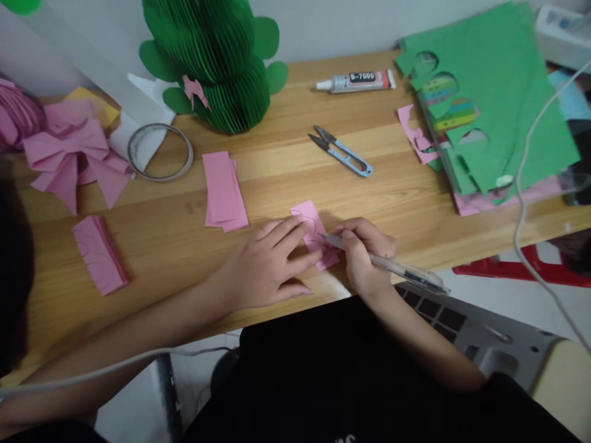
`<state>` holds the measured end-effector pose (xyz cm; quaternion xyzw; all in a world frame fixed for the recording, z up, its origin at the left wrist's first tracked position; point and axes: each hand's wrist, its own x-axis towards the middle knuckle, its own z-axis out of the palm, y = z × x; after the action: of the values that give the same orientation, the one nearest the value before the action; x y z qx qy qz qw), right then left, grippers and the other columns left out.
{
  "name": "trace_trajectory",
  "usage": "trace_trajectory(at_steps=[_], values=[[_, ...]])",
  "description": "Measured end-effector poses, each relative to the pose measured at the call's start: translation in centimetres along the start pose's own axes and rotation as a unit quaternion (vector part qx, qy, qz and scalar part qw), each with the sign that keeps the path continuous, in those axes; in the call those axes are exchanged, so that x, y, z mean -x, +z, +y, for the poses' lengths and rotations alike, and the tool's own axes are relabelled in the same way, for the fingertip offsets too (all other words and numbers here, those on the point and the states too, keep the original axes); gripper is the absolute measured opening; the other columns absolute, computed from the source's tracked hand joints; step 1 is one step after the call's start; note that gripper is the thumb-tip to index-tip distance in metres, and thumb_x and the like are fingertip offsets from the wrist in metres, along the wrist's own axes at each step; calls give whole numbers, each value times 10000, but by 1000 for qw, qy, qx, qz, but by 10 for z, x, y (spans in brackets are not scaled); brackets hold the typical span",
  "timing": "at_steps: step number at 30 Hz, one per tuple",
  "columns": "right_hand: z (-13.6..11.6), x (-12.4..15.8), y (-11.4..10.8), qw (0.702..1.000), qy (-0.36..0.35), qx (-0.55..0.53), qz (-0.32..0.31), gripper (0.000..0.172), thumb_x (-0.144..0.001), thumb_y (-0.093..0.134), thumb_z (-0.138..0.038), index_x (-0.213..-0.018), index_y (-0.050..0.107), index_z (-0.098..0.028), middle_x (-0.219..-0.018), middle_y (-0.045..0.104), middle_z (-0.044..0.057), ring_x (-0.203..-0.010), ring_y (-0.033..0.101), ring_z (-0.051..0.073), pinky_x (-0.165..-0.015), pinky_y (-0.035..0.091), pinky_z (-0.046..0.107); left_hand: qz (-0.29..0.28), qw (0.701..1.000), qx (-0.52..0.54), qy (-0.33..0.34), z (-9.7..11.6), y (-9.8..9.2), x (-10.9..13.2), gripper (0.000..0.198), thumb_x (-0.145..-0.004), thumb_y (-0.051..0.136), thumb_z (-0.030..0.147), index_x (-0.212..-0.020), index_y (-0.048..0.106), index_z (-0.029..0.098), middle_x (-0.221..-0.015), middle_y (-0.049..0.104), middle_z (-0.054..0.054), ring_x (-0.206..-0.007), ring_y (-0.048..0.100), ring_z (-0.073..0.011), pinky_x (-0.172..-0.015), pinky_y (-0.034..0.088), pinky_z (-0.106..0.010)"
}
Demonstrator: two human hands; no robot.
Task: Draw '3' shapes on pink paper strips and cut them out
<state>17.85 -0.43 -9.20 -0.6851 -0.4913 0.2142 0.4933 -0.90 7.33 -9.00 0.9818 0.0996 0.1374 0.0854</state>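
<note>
Near the front edge of the table lies a small pink paper strip (310, 215) with curved lines drawn on it. My left hand (265, 264) rests flat with spread fingers, its fingertips on the strip's left side. A clear-barrelled pen (401, 268) is gripped in my right hand (364, 252), its tip over the strip; whether it touches the paper I cannot tell. To the left lie a few plain pink strips (224, 191) in an uneven pile. Farther left is a thick pink stack (99, 255) with curves drawn on top.
Behind my hands are thread snips (344, 152) and a glue tube (360, 81). A green honeycomb paper piece (217, 67) stands at the back. Left are a tape roll (160, 152) and a pink paper bow (76, 154). Cut green sheets (498, 92) and a white cable (521, 184) lie right.
</note>
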Motion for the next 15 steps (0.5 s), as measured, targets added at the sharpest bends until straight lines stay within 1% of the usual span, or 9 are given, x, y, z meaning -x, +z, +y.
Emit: trace_trajectory(at_steps=[4, 9, 12, 15], values=[[1, 1, -1, 1000, 7, -9, -11, 204, -855, 506, -185, -749, 679, -208, -568, 665, -46, -499, 609, 93, -508, 485, 210, -32, 999, 2, -14, 4, -1, 2, 600, -921, 538, 658, -1292, 620, 194, -1411, 538, -225, -1349, 479, -384, -1045, 428, -499], [1, 2, -1, 999, 30, -18, -19, 185, -854, 523, -196, -761, 682, -214, -581, 670, -45, -508, 611, 100, -521, 487, 228, -47, 998, 8, -33, 8, -1, 3, 702, -865, 556, 730, -1309, 625, 191, -1460, 488, -240, -1388, 437, -383, -1083, 393, -487], [-2, -5, -3, 995, 79, -48, -37, 166, -827, 541, -212, -717, 664, -211, -590, 667, -38, -526, 613, 110, -530, 491, 242, -52, 998, 5, -39, 9, -1, 3, 723, -860, 553, 739, -1346, 606, 208, -1475, 472, -240, -1394, 435, -377, -1087, 386, -478], [-5, -15, -6, 983, 148, -95, -60, 158, -795, 530, -214, -688, 645, -206, -553, 639, -38, -468, 575, 113, -468, 460, 244, -63, 997, -2, -38, 8, -3, 2, 742, -868, 532, 741, -1397, 566, 222, -1465, 484, -239, -1382, 450, -378, -1075, 392, -475]])
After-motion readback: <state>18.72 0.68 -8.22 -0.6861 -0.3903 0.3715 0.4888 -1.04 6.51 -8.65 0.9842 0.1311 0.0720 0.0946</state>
